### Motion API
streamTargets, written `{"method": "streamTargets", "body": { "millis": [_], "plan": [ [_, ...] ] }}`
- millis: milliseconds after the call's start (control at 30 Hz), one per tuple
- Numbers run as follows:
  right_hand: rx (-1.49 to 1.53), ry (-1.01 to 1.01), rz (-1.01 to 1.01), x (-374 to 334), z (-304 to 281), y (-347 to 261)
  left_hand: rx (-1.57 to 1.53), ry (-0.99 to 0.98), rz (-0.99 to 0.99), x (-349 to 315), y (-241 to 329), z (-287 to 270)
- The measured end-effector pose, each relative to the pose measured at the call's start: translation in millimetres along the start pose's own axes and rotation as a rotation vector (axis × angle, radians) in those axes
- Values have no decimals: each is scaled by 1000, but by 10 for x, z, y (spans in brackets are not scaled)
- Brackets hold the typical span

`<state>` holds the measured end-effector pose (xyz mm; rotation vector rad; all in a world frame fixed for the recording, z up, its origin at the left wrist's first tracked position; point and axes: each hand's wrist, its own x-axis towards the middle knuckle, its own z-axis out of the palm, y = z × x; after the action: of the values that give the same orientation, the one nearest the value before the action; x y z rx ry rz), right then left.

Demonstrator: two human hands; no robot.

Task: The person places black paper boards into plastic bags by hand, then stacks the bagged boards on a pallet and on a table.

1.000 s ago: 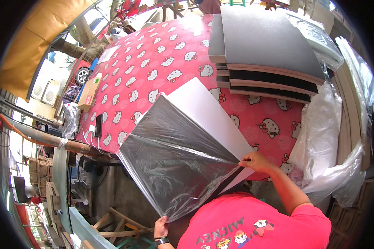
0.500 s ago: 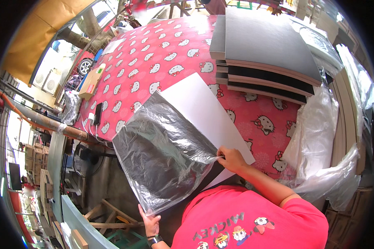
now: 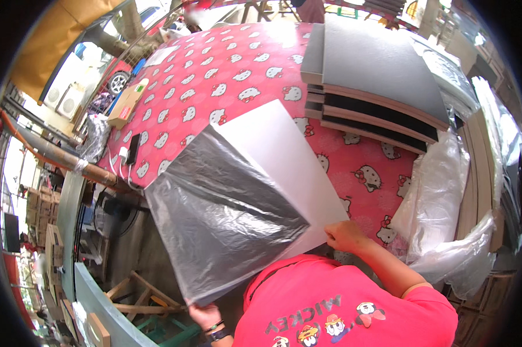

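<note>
A black flat board lies under wrinkled clear plastic film, tilted across the near edge of the table. Beneath it and to its right, a large white flat sheet sticks out. My left hand grips the lowest corner of the film-covered board, its fingers partly hidden under that corner. My right hand is at the near right corner of the white sheet with its fingers curled closed. Whatever is between those fingers is too small to make out.
A pink patterned cloth covers the table. Thick black-topped boards are stacked at the far right. Beside them lie clear plastic bags. A phone with a white cable and a cardboard box sit at the left edge; a fan stands below.
My right hand has moved right, away from the black board's corner to the white sheet's edge. The film lies flatter and covers that corner. My left hand has shifted slightly left and down.
</note>
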<state>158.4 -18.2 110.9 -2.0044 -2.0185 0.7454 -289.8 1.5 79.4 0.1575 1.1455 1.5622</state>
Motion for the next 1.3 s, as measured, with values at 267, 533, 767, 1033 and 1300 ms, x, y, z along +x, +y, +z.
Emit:
{"method": "streamTargets", "body": {
  "millis": [267, 533, 767, 1033, 1300],
  "plan": [
    [249, 388, -716, 568, -644, -1152, 375, -735, 401, -728, 587, 2183],
    [793, 1146, -359, 160, -1480, -731, 402, -1478, 636, -1501, -53, 3175],
    [533, 1853, 319, -1804, -2843, 396, 520, -1417, 234, -1679, -504, 3214],
    [-460, 2267, 790, -3889, -4474, 2735, 727, -1397, 133, -1826, -1108, 3128],
    [202, 2322, 1284, -4439, -3467, 3305, 866, -1285, 82, -1815, -1437, 2992]
  ]
}}
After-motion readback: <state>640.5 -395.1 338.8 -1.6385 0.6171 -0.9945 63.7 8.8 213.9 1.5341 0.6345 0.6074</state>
